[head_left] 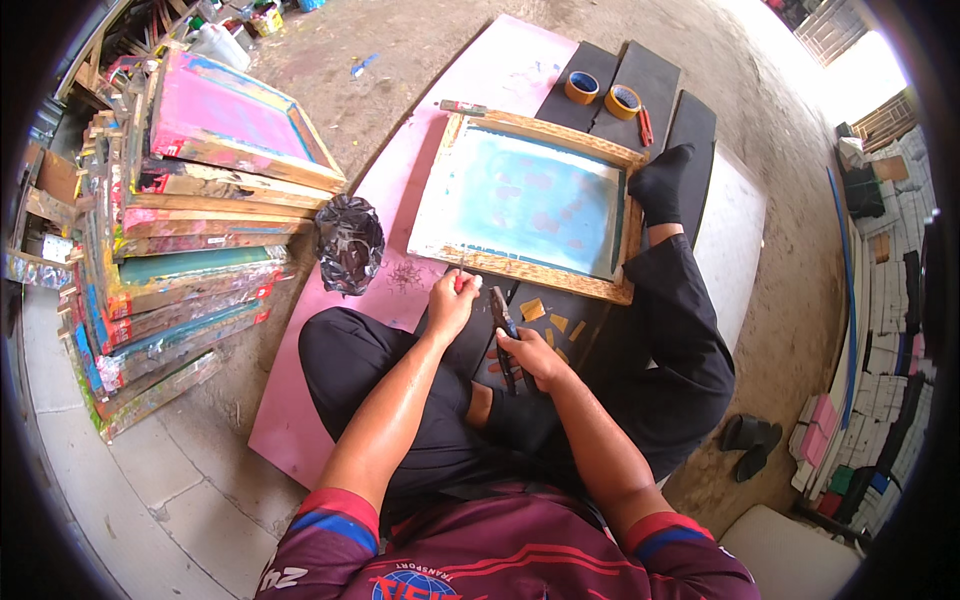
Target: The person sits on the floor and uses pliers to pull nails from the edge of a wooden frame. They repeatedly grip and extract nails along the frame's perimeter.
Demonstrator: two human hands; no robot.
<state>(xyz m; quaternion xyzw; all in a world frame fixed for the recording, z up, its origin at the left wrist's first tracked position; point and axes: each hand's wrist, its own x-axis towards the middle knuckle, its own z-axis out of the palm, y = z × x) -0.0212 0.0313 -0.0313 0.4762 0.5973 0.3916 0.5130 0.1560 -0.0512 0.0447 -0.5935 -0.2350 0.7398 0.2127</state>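
A wooden screen-printing frame (632, 262) with pale blue mesh lies in front of me. At its near edge, left of centre, my left hand (453, 302) is closed in a pinch, its fingertips close to the wood. A thin, small thing seems to show there, too small to name. Just right of it, my right hand (530, 358) is closed round the handles of dark pliers (500, 306). The pliers' jaws point up toward the frame's near edge, apart from it. A crumpled black plastic bag (349, 245) sits left of the frame.
Stacked frames (235, 200) rise at the left. Two tape rolls (582, 87) and a red cutter (645, 127) lie beyond the frame. Yellowish scraps (532, 310) lie by my right hand. My black-socked foot (660, 185) is at the frame's right side. Black sandals (750, 435) lie further right.
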